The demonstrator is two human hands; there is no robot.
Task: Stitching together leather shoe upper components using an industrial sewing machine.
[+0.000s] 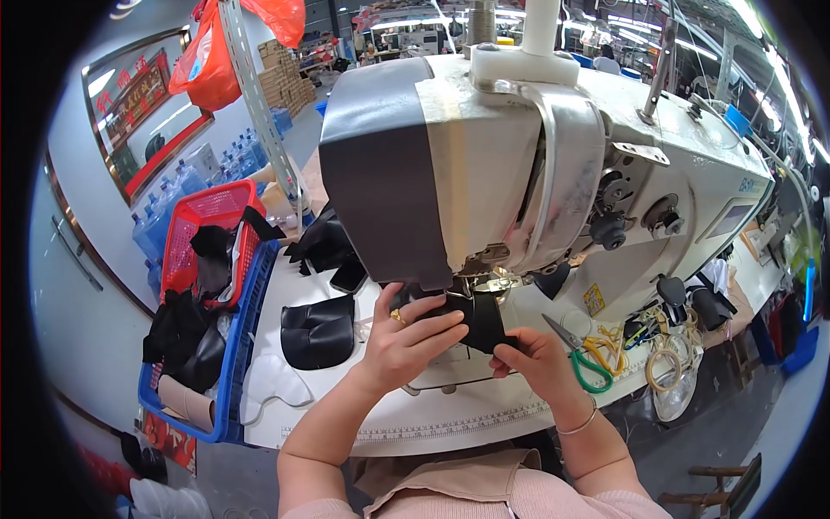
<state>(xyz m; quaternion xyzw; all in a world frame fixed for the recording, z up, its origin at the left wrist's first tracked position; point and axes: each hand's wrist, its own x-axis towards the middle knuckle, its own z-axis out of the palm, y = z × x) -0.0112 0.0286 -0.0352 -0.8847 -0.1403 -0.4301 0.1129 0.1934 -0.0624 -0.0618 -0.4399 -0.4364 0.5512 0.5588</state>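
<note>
Under the needle of a large white and grey sewing machine [493, 173] lies a black leather-like piece [488, 323]. My left hand [405, 339], with a ring on one finger, rests on its left part, the fingers stretched out close to the presser foot [467, 290]. At the piece's right edge my right hand [531, 353] pinches it between thumb and fingers. The machine head hides the far end of the piece. Left of my hands, a stitched black panel [318, 332] lies flat on the white table [380, 426].
Green-handled scissors [590, 370] and yellow-handled snips [609, 348] lie right of my hand, near a tape roll [663, 368]. Blue [226, 406] and red [192, 203] baskets with black pieces stand left. A dark phone-like object [348, 275] lies behind the panel.
</note>
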